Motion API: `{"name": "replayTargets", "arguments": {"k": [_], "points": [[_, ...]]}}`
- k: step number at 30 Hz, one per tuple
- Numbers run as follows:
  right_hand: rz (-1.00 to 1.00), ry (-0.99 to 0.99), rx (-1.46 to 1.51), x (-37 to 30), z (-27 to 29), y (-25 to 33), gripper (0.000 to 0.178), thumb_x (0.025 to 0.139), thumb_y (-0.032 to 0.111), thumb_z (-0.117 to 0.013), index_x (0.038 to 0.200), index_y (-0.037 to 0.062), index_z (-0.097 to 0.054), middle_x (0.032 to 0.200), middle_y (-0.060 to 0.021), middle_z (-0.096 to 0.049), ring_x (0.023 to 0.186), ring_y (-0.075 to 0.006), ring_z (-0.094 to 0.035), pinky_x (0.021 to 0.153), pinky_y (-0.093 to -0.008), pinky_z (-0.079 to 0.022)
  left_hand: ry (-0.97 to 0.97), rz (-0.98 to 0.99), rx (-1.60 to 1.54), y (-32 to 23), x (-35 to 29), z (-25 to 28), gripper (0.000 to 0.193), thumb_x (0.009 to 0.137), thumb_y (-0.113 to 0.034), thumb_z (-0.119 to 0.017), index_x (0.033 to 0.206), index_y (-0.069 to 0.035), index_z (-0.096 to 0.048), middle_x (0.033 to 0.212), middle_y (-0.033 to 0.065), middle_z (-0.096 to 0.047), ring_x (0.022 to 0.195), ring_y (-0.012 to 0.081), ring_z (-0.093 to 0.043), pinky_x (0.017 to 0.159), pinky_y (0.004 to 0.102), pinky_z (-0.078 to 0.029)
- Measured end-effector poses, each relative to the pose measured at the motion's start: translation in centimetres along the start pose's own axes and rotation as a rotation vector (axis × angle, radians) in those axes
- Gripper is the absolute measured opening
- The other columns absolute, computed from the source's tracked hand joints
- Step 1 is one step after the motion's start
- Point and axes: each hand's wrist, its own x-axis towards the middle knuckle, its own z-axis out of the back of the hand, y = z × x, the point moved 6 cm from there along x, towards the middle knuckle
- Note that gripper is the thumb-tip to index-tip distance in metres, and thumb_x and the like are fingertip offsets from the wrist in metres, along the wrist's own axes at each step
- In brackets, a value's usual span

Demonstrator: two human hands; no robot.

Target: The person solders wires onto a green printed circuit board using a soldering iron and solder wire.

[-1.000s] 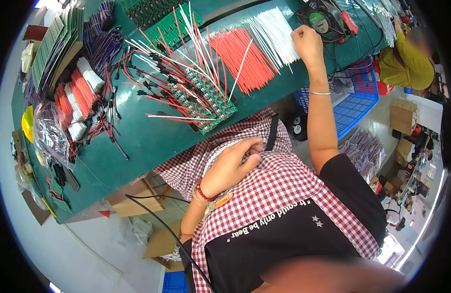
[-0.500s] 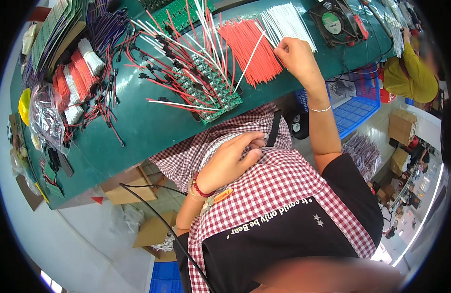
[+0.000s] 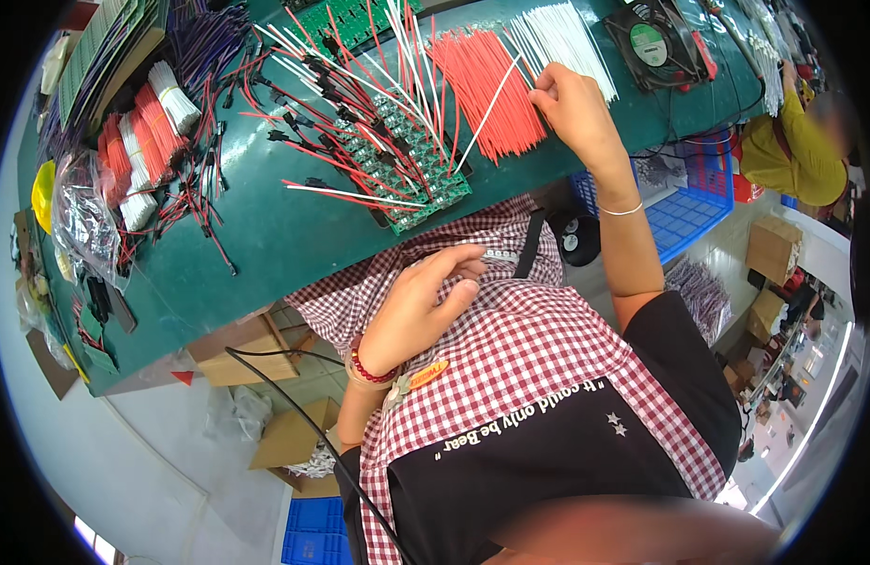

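My right hand (image 3: 574, 113) is over the table at the near edge of a fan of white wires (image 3: 565, 45). Its thumb and forefinger are closed together; anything between them is too small to make out. Just left of it lies a flat row of red wires (image 3: 487, 94), with a single white wire slanting across. My left hand (image 3: 418, 306) hovers at my checked apron (image 3: 510, 348), thumb apart from the loosely bent fingers, nothing in it. Beyond it, green circuit boards (image 3: 442, 193) sit near the table edge, with red and white wires and black connectors lying over them.
A black fan (image 3: 653, 45) stands at the far right. Bundled red and white wires (image 3: 151, 141), a clear plastic bag (image 3: 82, 212) and stacked green boards (image 3: 101, 61) occupy the left. A blue crate (image 3: 684, 212) is below the table's right side. Someone in yellow-green (image 3: 797, 155) is farther right.
My left hand has shifted slightly left and lifted a little from the apron. My right hand stays near the white wires, its fingers still together. The whole view has shifted slightly.
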Motion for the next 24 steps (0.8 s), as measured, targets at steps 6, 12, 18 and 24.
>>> {"name": "replayTargets", "arguments": {"k": [6,12,18,24], "points": [[-0.09,-0.014,-0.078,0.0,0.8,-0.4,0.012,0.082,0.011,-0.065,0.088,0.0017,-0.061,0.069,-0.015,-0.063,0.067,-0.0318,-0.064,0.061,-0.0394,-0.048,0.032,0.007,0.009,0.0,0.2,-0.2,0.038,0.089,-0.002,-0.056,0.126,0.003,-0.051,0.107,0.0133,-0.067,0.099,0.0209,-0.065,0.09,0.0323,-0.049],[0.029,-0.086,-0.147,-0.4,0.6,0.2,0.011,0.083,0.012,-0.064,0.085,0.002,-0.063,0.077,-0.0142,-0.065,0.072,-0.0299,-0.063,0.065,-0.0392,-0.049,0.025,0.004,0.016,-0.2,0.3,-0.1,0.038,0.089,-0.002,-0.056,0.126,0.002,-0.052,0.108,0.0135,-0.067,0.099,0.021,-0.065,0.09,0.032,-0.049],[-0.033,-0.029,-0.141,-0.4,0.5,-0.1,0.013,0.084,0.014,-0.063,0.085,0.001,-0.065,0.081,-0.0146,-0.066,0.073,-0.0322,-0.064,0.068,-0.0395,-0.05,0.026,0.002,0.011,-0.3,0.3,-0.1,0.038,0.088,-0.002,-0.056,0.126,0.002,-0.052,0.107,0.0133,-0.067,0.098,0.021,-0.065,0.089,0.0318,-0.049],[0.026,0.041,-0.414,-0.1,0.3,1.2,0.011,0.08,0.01,-0.061,0.079,0.0007,-0.066,0.08,-0.0167,-0.066,0.075,-0.0343,-0.066,0.067,-0.0418,-0.053,0.005,-0.033,0.003,-0.4,0.4,-0.3,0.036,0.087,-0.006,-0.06,0.121,0.002,-0.053,0.102,0.0151,-0.066,0.094,0.0265,-0.065,0.085,0.0349,-0.051]]}}
